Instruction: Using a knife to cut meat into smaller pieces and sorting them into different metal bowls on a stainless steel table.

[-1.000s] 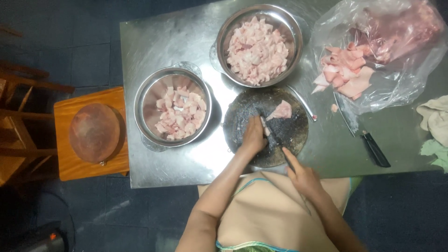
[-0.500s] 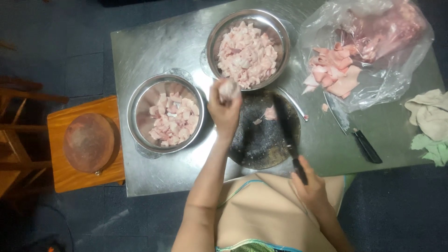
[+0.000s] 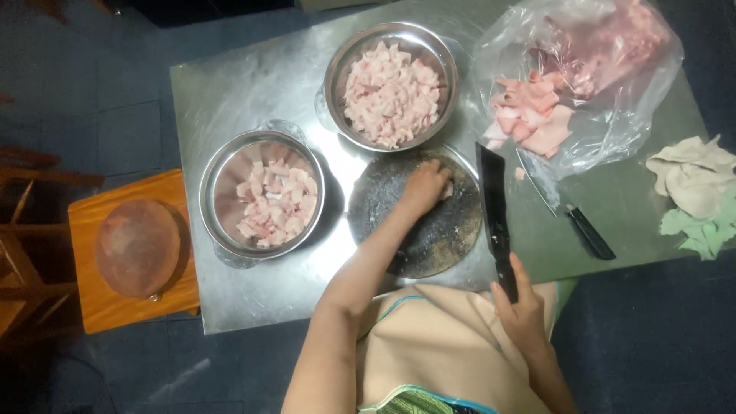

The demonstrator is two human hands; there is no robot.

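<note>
The left hand [image 3: 424,186] lies knuckles up on a round dark chopping board [image 3: 418,215], its fingers curled down over a small pale piece of meat [image 3: 447,190] near the board's far edge, though whether they actually pinch it cannot be told; the right hand [image 3: 521,307] is wrapped closed round the black handle of a cleaver [image 3: 493,207], whose dark blade points away from the body along the board's right rim, held clear of the meat; the board sits at the near edge of a steel table [image 3: 230,92], directly in front of the person's apron-covered lap; just beyond the board stands a steel bowl [image 3: 391,84] heaped with cut pink meat, and to the left a second steel bowl [image 3: 262,195] about half full of similar cubes; to the right, larger slabs spill from a clear plastic bag [image 3: 590,84], with a smaller black-handled knife [image 3: 571,215] beside it and a crumpled cloth [image 3: 694,184] at the table's far right; a wooden stool [image 3: 130,253] with a round lid on it stands left of the table
</note>
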